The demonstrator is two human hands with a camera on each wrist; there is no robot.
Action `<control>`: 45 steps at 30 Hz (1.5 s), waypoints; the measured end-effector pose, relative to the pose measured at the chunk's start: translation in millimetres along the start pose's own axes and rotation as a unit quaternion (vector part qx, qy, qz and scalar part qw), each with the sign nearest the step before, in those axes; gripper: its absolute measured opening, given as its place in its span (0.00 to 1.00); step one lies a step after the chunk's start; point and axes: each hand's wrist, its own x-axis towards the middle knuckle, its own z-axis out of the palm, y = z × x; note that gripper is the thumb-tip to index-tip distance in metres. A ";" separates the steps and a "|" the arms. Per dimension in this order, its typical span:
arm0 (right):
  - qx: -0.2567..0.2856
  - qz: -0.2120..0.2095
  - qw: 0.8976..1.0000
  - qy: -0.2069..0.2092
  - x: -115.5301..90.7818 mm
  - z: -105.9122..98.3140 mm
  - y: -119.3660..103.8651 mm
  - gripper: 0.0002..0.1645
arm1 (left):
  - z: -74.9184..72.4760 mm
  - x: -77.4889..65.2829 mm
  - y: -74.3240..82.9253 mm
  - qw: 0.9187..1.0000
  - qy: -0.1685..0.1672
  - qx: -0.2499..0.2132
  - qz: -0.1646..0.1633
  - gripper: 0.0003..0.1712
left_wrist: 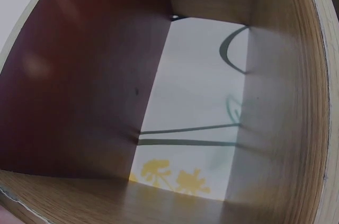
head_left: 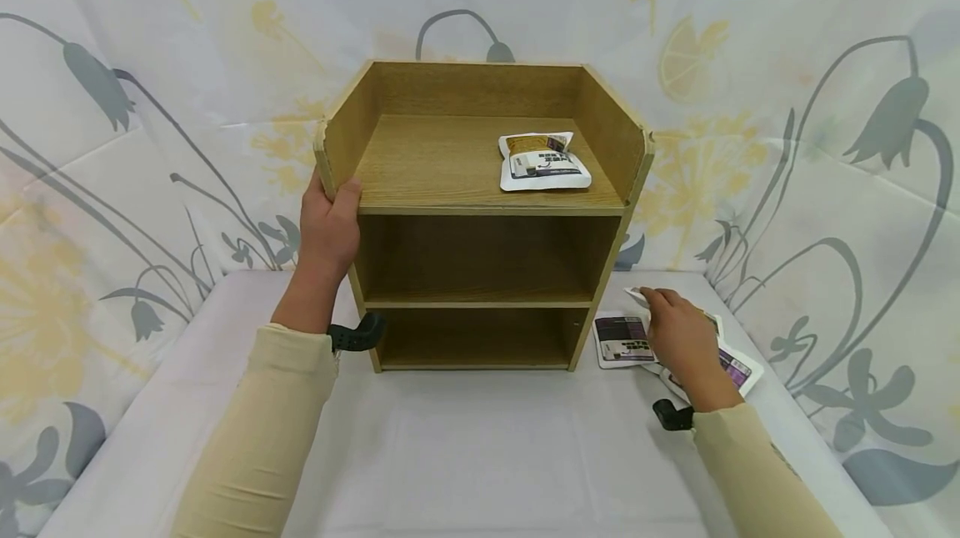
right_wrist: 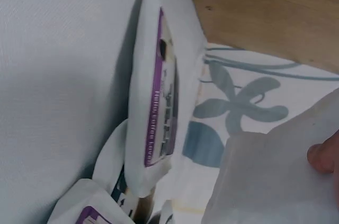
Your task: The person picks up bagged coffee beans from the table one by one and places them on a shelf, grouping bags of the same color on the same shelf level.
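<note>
A small wooden shelf unit [head_left: 495, 211] stands on the white cloth, with a white coffee packet [head_left: 543, 175] lying on its top board. My left hand [head_left: 328, 229] grips the front edge of the unit's left side panel, thumb on the inner side. On the right, my right hand [head_left: 684, 342] pinches a white packet [right_wrist: 259, 181], which fills the lower right of the right wrist view. Under and around that hand lie several more packets, among them one with a dark label [head_left: 622, 339] and one lettered "Hello, coffee Lover" [right_wrist: 153, 91]. The hand hides part of the pile.
Two lower compartments [head_left: 472, 263] of the unit face me. Flower-printed fabric [head_left: 787, 104] hangs behind and along both sides. White cloth [head_left: 480, 455] covers the surface in front of the unit. A black band is on each wrist.
</note>
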 end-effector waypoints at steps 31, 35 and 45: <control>0.065 -0.011 0.989 0.132 4.3 -88.0 -35.4 0.19 | -3.8 -9.9 -9.6 0.999 -0.034 -0.026 0.017 0.27; 0.067 -0.021 0.988 0.136 5.0 -97.8 -41.9 0.18 | -4.2 -9.5 -9.2 0.999 -0.032 -0.023 0.024 0.27; 0.067 -0.049 0.979 0.187 6.7 -119.4 -54.2 0.17 | -3.0 -8.5 -7.5 0.998 -0.041 -0.032 0.028 0.28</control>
